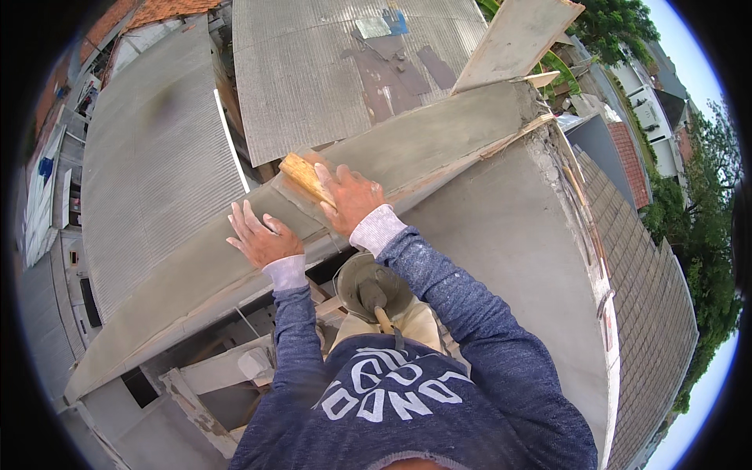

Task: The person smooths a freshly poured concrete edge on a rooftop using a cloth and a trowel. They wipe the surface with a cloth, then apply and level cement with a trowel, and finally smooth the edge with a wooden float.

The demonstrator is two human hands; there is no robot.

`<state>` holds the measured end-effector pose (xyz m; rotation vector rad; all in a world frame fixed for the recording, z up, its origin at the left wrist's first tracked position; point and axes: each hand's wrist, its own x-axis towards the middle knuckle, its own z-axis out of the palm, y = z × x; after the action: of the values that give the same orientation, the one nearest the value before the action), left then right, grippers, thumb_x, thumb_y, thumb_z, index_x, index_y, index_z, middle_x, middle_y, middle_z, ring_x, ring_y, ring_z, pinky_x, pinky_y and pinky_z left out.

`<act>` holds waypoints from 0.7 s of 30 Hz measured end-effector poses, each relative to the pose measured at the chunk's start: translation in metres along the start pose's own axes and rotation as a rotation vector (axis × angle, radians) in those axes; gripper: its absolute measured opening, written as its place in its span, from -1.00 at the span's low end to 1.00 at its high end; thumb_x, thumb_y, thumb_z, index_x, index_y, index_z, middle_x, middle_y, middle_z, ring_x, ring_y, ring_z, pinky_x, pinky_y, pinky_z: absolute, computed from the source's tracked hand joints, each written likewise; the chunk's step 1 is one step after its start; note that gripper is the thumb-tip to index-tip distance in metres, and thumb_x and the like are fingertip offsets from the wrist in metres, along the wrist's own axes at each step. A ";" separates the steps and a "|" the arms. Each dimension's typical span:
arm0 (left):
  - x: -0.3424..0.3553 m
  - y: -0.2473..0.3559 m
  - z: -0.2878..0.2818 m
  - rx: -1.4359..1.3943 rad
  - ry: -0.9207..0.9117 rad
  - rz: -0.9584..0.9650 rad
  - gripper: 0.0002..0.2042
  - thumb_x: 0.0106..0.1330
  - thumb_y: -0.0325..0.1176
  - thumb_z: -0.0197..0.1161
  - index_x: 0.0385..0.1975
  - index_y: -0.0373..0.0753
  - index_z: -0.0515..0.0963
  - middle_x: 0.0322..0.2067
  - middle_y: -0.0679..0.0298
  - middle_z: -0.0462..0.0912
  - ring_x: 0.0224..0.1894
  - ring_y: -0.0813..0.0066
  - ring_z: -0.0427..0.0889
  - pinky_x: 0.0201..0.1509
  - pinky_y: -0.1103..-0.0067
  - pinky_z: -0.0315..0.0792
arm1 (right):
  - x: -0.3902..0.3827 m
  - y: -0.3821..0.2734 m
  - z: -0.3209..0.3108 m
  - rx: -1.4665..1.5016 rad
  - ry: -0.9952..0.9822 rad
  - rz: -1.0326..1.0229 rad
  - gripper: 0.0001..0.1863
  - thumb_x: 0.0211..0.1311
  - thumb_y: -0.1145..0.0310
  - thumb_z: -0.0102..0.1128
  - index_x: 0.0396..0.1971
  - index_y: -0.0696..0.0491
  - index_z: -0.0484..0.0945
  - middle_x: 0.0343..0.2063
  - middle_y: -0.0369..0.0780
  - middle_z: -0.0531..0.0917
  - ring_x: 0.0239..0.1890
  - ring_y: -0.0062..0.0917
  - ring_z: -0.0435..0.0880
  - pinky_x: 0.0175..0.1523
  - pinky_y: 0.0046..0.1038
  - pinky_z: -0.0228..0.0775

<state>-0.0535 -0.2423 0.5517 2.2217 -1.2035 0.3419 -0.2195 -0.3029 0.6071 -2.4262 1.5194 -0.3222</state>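
My right hand [354,200] is closed around a yellowish wooden float [304,177], which lies against the top of a long grey cement ledge [439,141]. Motion blurs the float's flat part. To its left my left hand [265,236] has its fingers stretched out and holds nothing. It is at the ledge's surface; whether the palm touches is hard to tell. Below my hands, close to my body, is a bucket [342,276] of wet grey mortar. A trowel [382,317] rests in it, handle toward me, its blade partly covered by mortar.
Beyond the ledge lie corrugated roofs [157,149], lower down. A flat board [513,43] stands up at the ledge's far right end. On the right a smooth cement slab [501,227] ends at a rough edge above a tiled roof [638,298]. Wooden framing [196,407] shows at lower left.
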 end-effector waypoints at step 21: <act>-0.003 0.008 -0.006 -0.291 0.112 0.007 -0.50 0.49 -0.08 -0.23 0.32 -0.22 0.20 0.37 0.05 0.19 0.44 0.04 0.11 0.45 -0.07 -0.14 | 0.022 -0.061 0.021 0.109 -0.039 -0.017 -0.27 0.19 0.17 0.24 0.35 -0.04 0.20 -0.09 -0.07 0.43 -0.02 -0.16 0.56 0.02 -0.09 0.42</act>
<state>-0.0612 -0.2399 0.5583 1.9241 -1.1244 0.2712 -0.1515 -0.2951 0.6091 -2.3483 1.4272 -0.3492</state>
